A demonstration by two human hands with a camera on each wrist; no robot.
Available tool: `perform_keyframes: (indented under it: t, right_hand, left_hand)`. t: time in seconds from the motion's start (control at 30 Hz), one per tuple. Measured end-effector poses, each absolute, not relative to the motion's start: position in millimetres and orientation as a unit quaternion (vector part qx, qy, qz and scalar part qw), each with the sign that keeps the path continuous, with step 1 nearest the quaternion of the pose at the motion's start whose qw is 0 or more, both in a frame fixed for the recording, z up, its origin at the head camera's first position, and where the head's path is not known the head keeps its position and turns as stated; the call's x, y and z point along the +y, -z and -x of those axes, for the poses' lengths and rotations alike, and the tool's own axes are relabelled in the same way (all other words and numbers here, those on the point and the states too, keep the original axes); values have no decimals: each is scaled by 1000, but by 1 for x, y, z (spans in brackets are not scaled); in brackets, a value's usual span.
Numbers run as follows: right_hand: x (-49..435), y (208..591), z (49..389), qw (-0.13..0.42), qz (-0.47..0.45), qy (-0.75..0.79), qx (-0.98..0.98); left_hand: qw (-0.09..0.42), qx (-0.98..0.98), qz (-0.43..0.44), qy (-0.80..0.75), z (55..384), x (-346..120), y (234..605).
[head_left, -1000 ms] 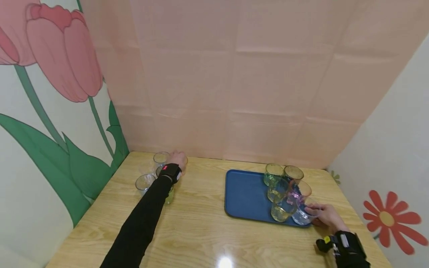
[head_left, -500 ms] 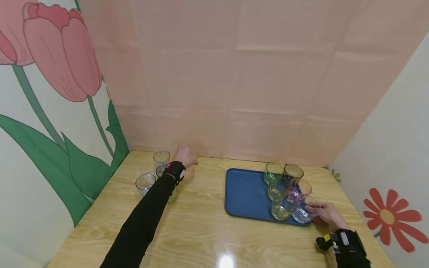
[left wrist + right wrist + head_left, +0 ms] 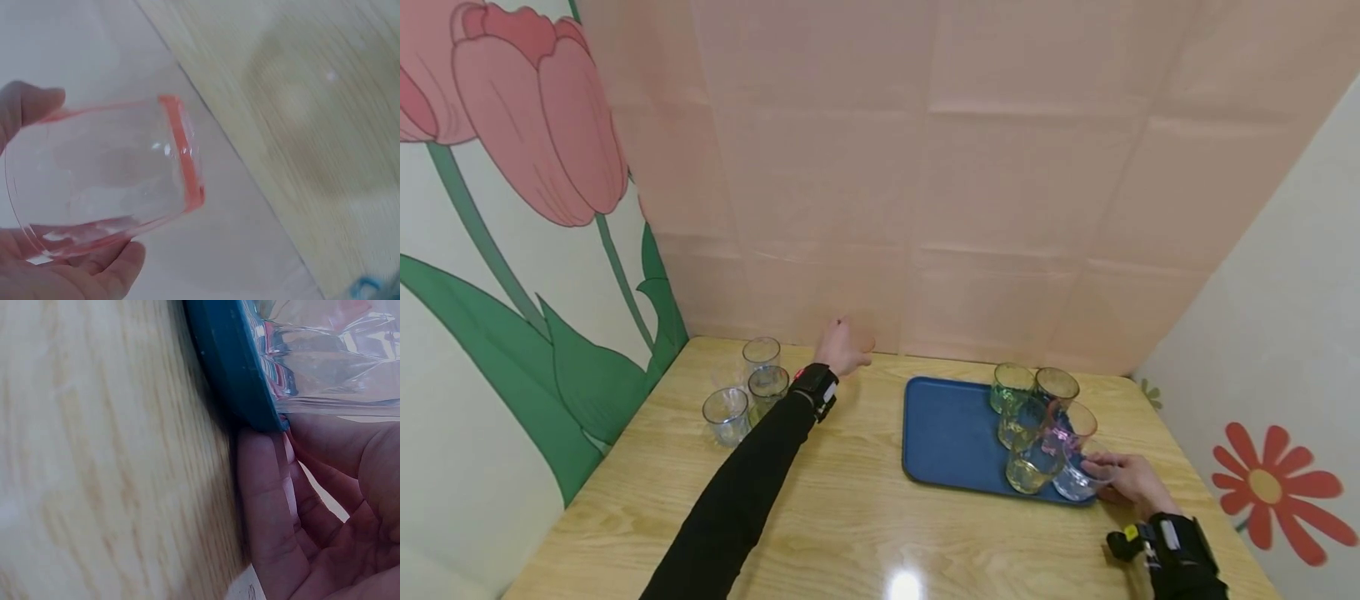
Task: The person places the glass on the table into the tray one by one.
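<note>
My left hand [image 3: 842,346] is near the table's back edge. In the left wrist view it grips a clear glass tumbler [image 3: 106,169] with a pinkish-red tint by its rim end; the tumbler lies sideways in the grip, base pointing away from the palm. The head view mostly hides this glass behind the hand. At the near right corner of a blue tray [image 3: 951,433], my right hand [image 3: 1131,483] pinches the tray's edge, thumb above and fingers below. A clear faceted glass [image 3: 1075,482] stands on the tray right beside the thumb.
On the tray's right half are several more tinted glasses, among them a green one [image 3: 1011,390], a yellow one [image 3: 1027,475] and a pink one [image 3: 1078,423]. A clear glass [image 3: 727,419] and others stand at the table's left. A pinkish sheet [image 3: 880,208] hangs behind.
My left hand has moved right, away from the left group of glasses and along the back edge, with the pinkish tumbler. The right hand and tray have stayed in place.
</note>
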State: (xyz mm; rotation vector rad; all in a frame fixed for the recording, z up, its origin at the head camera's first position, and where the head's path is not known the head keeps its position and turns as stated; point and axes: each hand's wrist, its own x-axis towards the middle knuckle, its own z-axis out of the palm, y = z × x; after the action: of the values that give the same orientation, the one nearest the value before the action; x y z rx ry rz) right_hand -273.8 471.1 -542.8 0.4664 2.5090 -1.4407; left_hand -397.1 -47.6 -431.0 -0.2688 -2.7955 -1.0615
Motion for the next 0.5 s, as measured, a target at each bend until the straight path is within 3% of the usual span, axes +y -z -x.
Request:
perform_keyframes:
  t: [0.5]
  right_hand:
    - [470, 543, 275, 104, -177, 504, 839]
  left_hand:
    - [125, -892, 108, 420, 393, -5, 449]
